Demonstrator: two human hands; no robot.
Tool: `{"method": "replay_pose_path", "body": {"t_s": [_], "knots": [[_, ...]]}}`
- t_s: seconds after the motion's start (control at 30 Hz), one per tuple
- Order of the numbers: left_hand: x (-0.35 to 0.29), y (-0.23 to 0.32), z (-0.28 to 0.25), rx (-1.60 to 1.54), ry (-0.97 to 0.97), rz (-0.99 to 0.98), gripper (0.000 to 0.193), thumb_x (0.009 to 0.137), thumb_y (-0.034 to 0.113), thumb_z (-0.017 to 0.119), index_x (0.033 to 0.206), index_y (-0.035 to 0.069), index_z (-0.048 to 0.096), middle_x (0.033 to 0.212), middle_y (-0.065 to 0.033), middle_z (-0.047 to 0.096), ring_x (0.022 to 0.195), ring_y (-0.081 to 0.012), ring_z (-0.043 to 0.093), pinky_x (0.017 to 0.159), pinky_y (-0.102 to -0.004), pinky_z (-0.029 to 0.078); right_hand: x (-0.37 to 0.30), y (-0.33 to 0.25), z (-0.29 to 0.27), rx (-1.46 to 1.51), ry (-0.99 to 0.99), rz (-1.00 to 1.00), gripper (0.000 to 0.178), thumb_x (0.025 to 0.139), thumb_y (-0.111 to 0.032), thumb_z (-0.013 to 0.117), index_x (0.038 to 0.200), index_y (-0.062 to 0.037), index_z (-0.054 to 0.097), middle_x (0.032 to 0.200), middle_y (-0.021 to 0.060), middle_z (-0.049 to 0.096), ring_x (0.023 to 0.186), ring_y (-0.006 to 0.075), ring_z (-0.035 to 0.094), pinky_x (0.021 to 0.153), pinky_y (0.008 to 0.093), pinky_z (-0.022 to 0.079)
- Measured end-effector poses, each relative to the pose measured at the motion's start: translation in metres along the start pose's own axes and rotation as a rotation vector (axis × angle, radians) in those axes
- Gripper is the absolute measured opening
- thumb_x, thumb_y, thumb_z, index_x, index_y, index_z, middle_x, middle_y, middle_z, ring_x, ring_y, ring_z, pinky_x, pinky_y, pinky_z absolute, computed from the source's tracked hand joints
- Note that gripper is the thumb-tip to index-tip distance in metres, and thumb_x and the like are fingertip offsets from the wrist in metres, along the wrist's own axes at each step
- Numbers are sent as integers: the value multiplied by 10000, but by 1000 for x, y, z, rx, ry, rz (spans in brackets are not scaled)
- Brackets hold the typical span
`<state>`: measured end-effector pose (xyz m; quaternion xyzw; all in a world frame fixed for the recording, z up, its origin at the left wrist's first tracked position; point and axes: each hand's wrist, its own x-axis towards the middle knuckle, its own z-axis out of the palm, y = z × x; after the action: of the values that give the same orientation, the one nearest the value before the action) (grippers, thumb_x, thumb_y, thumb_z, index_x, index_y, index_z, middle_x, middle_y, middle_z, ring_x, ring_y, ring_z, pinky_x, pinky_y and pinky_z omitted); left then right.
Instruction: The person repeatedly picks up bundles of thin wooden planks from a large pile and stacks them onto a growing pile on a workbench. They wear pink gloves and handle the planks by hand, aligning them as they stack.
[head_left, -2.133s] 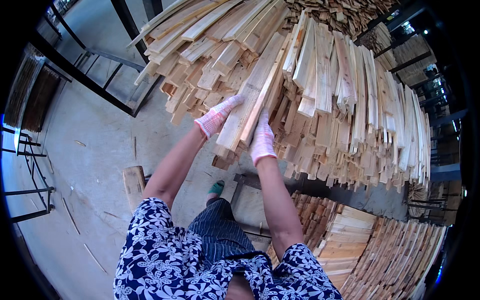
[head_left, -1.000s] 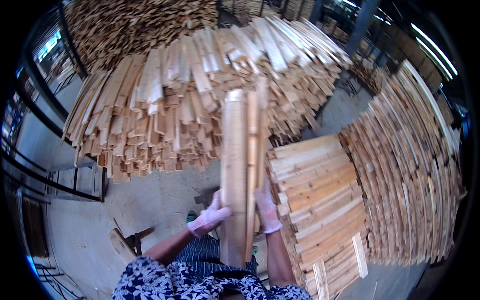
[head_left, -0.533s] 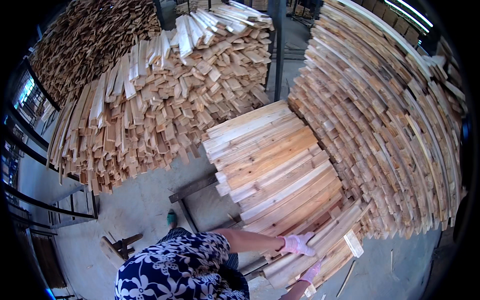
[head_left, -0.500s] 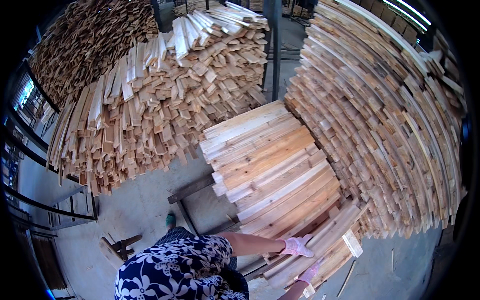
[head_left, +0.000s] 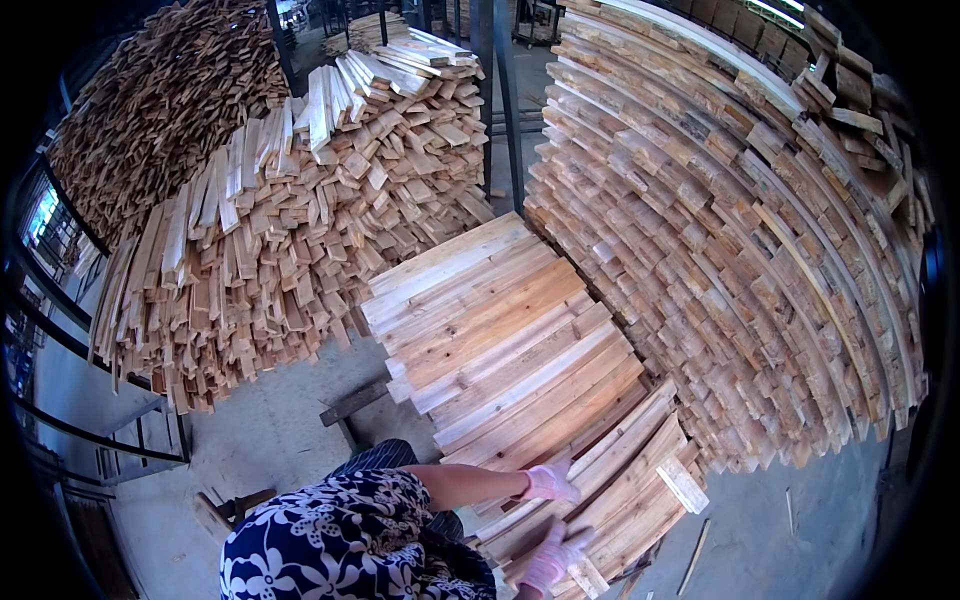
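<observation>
Wooden boards lie side by side in a sloping layer before me. Nearer me, a few loose boards sit at an angle, with dark gaps between them. My left hand, in a pale pink glove, rests at the edge of a narrow board, its fingers spread. Closer to the lower edge, my right hand, gloved alike, is over the loose boards with fingers apart and slightly blurred. Neither hand is wrapped round a board. A short pale wood piece lies across the boards' right end.
A tall stack of boards rises on the right. Another large pile stands at the far left, beside dark metal posts. A metal bar juts out left of the boards. Wood strips lie on the floor.
The whole view has shifted, so the stacks appear farther left. My right hand has moved left and nearer me along the loose boards. Those boards now show wider gaps.
</observation>
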<state>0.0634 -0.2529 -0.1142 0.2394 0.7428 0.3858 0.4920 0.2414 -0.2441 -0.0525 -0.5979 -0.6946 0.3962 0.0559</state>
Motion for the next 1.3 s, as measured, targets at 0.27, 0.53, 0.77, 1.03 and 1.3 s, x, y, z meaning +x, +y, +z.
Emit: {"method": "replay_pose_path", "body": {"t_s": [0.27, 0.53, 0.77, 1.03, 1.3], "knots": [[-29, 43, -23, 95, -75, -50, 673, 844, 413, 696, 1311, -33, 508, 1147, -218, 698, 1056, -328, 669, 930, -460, 515, 46, 78, -6, 61, 4, -99, 760, 1004, -430, 617, 1520, 60, 350, 1448, 344, 485, 1341, 478, 487, 1106, 459, 416], [-82, 45, -167, -670, -148, 29, 756, 817, 366, 873, 1400, 40, 519, 1200, -146, 709, 1129, -187, 654, 1004, -320, 522, 38, 70, -36, 202, 136, -23, 796, 914, -264, 728, 1588, -83, 346, 1457, 222, 511, 1303, 398, 538, 1107, 426, 428], [-69, 10, -324, 536, 290, -319, 1001, 775, 384, 839, 1498, -12, 271, 1382, -285, 563, 1299, -371, 580, 1091, -477, 476, -18, -19, 33, 169, 230, -45, 754, 900, -97, 740, 1564, -68, 384, 1417, 186, 549, 1144, 286, 619, 934, 394, 522], [-44, -21, -298, 686, 403, -353, 885, 775, 378, 803, 1436, 4, 349, 1475, -276, 423, 1373, -464, 446, 1106, -503, 457, 9, -90, 130, -450, 109, 19, 745, 887, -538, 698, 1468, -156, 432, 1174, 276, 559, 1082, 495, 580, 934, 557, 495], [-48, -48, -277, 929, 623, -199, 773, 784, 452, 801, 1286, 4, 421, 1277, -200, 542, 1202, -360, 577, 967, -446, 538, 9, -93, 119, -321, 186, -252, 583, 892, -378, 669, 1324, -11, 534, 1028, 312, 632, 1006, 490, 608, 862, 554, 489]]}}
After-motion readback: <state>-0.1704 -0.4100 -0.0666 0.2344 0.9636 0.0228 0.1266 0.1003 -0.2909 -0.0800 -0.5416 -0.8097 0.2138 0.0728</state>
